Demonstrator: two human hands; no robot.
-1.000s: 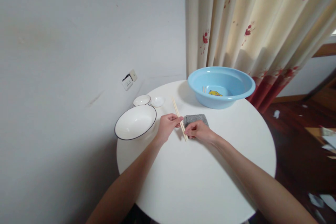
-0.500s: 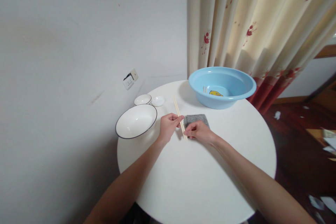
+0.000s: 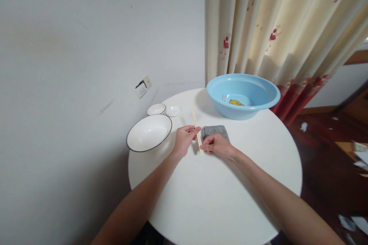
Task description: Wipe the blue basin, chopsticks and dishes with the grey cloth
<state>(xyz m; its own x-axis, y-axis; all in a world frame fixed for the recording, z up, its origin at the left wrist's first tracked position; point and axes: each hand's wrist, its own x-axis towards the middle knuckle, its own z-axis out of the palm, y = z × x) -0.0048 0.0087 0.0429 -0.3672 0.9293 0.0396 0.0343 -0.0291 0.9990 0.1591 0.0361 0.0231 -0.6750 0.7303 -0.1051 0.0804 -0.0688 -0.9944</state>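
A pair of pale wooden chopsticks (image 3: 195, 122) lies on the round white table (image 3: 218, 199), pointing away from me. My left hand (image 3: 184, 139) pinches them near their middle with thumb and fingertips. My right hand (image 3: 215, 145) is closed on the chopsticks' near end and rests on the front edge of a grey cloth (image 3: 215, 131) folded flat just right of the chopsticks.
A large white bowl (image 3: 148, 132) sits left of my hands, with a small bowl (image 3: 156, 109) and a tiny white dish (image 3: 173, 111) behind it. A light blue basin (image 3: 243, 95) stands at the back by the flowered curtain (image 3: 273, 26). The wall is at the left.
The chopsticks have turned slightly, their far end swinging a little to the right. Both hands keep their hold in nearly the same place.
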